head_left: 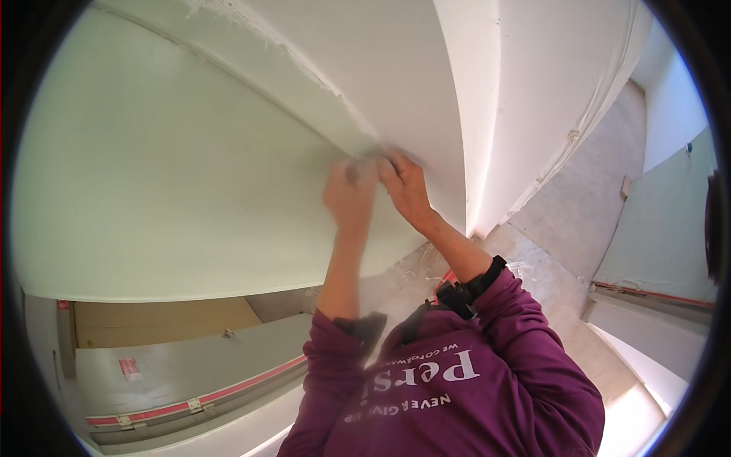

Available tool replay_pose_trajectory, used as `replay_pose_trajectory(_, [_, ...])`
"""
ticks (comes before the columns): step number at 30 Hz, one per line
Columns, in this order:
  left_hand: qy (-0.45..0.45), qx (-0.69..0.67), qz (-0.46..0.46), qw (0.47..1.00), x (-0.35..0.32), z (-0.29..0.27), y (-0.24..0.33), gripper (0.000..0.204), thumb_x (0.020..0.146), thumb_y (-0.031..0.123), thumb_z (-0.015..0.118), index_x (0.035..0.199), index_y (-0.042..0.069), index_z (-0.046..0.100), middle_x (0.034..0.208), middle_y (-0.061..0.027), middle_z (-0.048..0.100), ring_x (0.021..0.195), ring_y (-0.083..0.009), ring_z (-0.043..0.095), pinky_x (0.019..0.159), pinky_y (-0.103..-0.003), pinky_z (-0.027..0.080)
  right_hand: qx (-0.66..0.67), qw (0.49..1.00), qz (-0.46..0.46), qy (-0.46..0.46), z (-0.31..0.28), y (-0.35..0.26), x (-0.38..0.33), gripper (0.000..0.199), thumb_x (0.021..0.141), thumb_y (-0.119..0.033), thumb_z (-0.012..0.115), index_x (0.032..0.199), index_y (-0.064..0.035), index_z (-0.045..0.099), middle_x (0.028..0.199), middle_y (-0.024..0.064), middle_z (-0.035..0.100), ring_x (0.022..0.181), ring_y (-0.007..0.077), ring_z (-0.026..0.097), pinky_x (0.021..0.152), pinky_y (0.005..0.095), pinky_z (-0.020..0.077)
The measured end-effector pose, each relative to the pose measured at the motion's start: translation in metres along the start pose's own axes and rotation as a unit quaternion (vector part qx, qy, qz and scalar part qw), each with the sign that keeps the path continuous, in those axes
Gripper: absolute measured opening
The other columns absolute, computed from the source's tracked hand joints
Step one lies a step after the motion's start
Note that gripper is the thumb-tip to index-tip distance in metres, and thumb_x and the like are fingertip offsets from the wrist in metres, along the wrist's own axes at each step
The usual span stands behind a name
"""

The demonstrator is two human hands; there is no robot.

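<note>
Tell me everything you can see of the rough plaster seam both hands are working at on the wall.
The rough white plaster seam runs diagonally from the upper left down to the hands, between a pale green wall board and a white wall panel. Its edge looks ragged and crumbly, with small flakes standing out. The left hand and right hand meet at its lower end, fingers pressed to it; motion blur hides what they pinch, if anything.

Both hands are blurred: the left hand [350, 194] and the right hand [405, 186] meet at the wall joint [358, 145], and what the fingers pinch there cannot be told. The sweater [457, 381] is cut off by the lower edge.
</note>
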State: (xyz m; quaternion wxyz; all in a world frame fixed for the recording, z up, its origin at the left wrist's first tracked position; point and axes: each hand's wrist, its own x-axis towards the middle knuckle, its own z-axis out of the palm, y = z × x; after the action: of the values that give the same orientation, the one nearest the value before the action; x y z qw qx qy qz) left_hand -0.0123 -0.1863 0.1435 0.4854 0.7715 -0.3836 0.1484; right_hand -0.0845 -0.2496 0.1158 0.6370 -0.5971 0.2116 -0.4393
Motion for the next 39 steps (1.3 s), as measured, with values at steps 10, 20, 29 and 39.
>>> replay_pose_trajectory(10, [0.033,0.002,0.083,0.996,0.008,0.005,-0.001,0.018,0.076,0.003,0.056,0.063,0.004,0.044,0.054,-0.0018,0.042,0.048,-0.0101,0.035,0.045,-0.024,0.034,-0.049,0.998,-0.045,0.007,-0.008,0.004,-0.003,0.013,0.085,-0.007,0.047,0.092,0.0006,0.055,0.063,0.0004,0.041,0.059,0.0081,0.037,0.054,0.0229,0.0353])
replay_pose_trajectory(20, [0.034,-0.030,0.070,0.997,-0.005,0.008,-0.004,0.017,0.069,-0.001,0.058,0.062,0.004,0.044,0.052,0.0013,0.039,0.047,-0.0063,0.032,0.043,-0.021,0.031,-0.029,0.996,-0.075,0.029,-0.011,-0.002,-0.002,0.015,0.082,-0.013,0.051,0.087,0.0003,0.056,0.065,0.0160,0.053,0.053,0.0241,0.048,0.054,0.0315,0.0398])
replay_pose_trajectory(29, [0.043,-0.015,0.077,0.996,-0.011,0.008,-0.012,0.016,0.069,-0.001,0.058,0.061,0.004,0.045,0.052,0.0017,0.042,0.046,-0.0054,0.034,0.042,-0.021,0.032,0.096,0.980,0.163,-0.060,-0.001,-0.019,0.009,0.028,0.078,-0.022,0.058,0.065,0.0022,0.056,0.058,0.0000,0.049,0.054,0.0089,0.044,0.046,0.0252,0.0328])
replay_pose_trajectory(39, [0.007,-0.005,0.087,0.996,-0.023,0.003,-0.016,0.012,0.072,0.000,0.058,0.067,0.004,0.048,0.054,0.0010,0.045,0.049,-0.0059,0.038,0.044,-0.023,0.034,0.269,0.919,0.288,0.005,0.014,-0.023,0.011,0.017,0.074,-0.015,0.060,0.066,-0.0015,0.053,0.054,-0.0014,0.042,0.044,0.0070,0.034,0.039,0.0231,0.0254])
